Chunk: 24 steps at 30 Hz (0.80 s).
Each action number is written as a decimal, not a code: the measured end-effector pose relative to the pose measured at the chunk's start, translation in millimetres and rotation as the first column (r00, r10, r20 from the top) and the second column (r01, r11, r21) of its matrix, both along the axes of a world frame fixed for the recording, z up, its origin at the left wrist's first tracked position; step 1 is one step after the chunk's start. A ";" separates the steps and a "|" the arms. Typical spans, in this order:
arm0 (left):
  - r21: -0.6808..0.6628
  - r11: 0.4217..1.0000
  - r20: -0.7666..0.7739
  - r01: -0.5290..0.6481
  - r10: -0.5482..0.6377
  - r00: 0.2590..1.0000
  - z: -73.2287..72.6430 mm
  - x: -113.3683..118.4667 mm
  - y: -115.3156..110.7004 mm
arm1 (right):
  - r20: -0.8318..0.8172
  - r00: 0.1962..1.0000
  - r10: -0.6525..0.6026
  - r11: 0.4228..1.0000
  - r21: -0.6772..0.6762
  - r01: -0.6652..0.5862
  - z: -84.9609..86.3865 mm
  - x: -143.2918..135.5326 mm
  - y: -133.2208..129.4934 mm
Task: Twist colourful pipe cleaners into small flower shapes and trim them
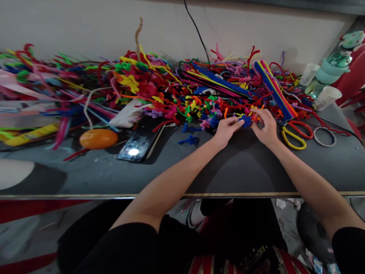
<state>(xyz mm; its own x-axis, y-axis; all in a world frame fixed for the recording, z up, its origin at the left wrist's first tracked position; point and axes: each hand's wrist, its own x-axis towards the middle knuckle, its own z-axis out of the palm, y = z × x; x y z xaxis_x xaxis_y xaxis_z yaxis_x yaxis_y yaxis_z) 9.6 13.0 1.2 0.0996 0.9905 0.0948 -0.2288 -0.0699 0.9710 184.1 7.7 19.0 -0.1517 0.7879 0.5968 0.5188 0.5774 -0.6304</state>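
Observation:
A small blue pipe-cleaner flower (245, 121) is pinched between the thumb and fingers of my left hand (227, 130), just above the table. Close by on its right is my right hand (265, 127), its fingers curved and apart with orange and red fuzzy pieces showing between them. Whether the right fingertips touch the flower is hard to see. Two loose dark-blue pipe-cleaner pieces, one of them a knotted shape (189, 140), lie on the table left of my left forearm. Behind the hands is a heap of small coloured pipe-cleaner flowers (211, 110).
Yellow-and-red-handled scissors (294, 142) and a roll of tape (324, 137) lie at right. Paper cups (327, 97) and a green bottle (332, 68) stand beyond. Leftward are a phone (141, 139), an orange oval object (98, 139) and heaped pipe cleaners (131, 82).

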 end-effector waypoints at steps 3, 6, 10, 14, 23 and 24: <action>0.058 0.998 -0.055 -0.029 0.032 0.998 -3.0 1.5 -1.8 | -0.134 0.974 0.180 0.956 -0.210 -0.206 -6.4 -0.3 2.2; 0.132 0.990 -0.120 -0.058 0.074 0.990 -5.2 2.0 -3.9 | -0.305 0.927 0.220 0.888 -0.331 -0.320 -12.1 -1.1 5.4; 0.199 0.970 -0.200 -0.139 0.180 0.963 -6.6 0.4 -4.0 | -0.430 0.880 0.200 0.867 -0.341 -0.364 -11.7 -2.9 5.7; 0.225 0.967 -0.219 -0.120 0.171 0.961 -8.1 -1.0 -2.2 | -0.337 0.936 0.104 0.915 -0.337 -0.223 -8.3 -6.6 2.2; 0.298 0.946 -0.202 -0.129 0.194 0.960 -9.5 -1.3 0.9 | -0.480 0.877 0.008 0.868 -0.432 -0.244 -10.8 -12.9 5.2; 0.266 0.956 -0.179 -0.126 0.178 0.968 -9.1 -0.8 0.8 | -0.494 0.869 -0.003 0.865 -0.437 -0.245 -11.0 -13.0 5.7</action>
<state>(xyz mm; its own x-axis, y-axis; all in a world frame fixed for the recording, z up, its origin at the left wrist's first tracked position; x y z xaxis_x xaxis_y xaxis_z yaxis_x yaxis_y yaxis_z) 8.8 13.8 -7.9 -0.0078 0.9419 0.3357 -0.0006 -0.3357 0.9420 171.2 13.4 8.0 -0.0691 0.9814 0.1790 0.0388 0.1819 -0.9826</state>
